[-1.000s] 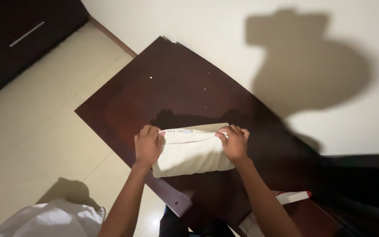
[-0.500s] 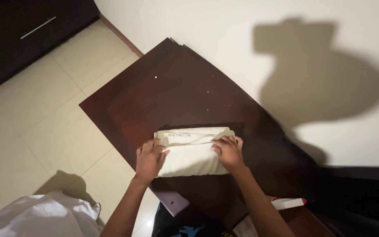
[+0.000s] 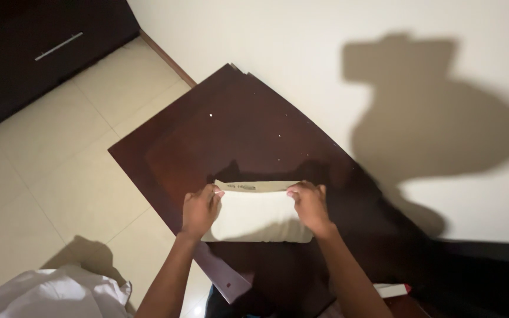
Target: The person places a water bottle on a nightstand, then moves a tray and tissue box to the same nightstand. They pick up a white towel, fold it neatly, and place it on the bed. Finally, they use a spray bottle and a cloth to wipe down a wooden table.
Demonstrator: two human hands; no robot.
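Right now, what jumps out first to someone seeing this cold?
The folded cream cloth in the middle of the dark wooden table, with the left hand and right hand pressing on its two ends. Next, the large shadow cast on the pale wall at upper right. A white heap of fabric lies on the tiled floor at lower left.

Hidden and cut-off parts

The left hand (image 3: 200, 209) and right hand (image 3: 308, 205) cover the side edges of the folded cloth (image 3: 258, 215); its small label print is too small to tell. The white garment (image 3: 48, 294) and the marker (image 3: 393, 290) run off the bottom edge, the bench's (image 3: 219, 135) near end too.
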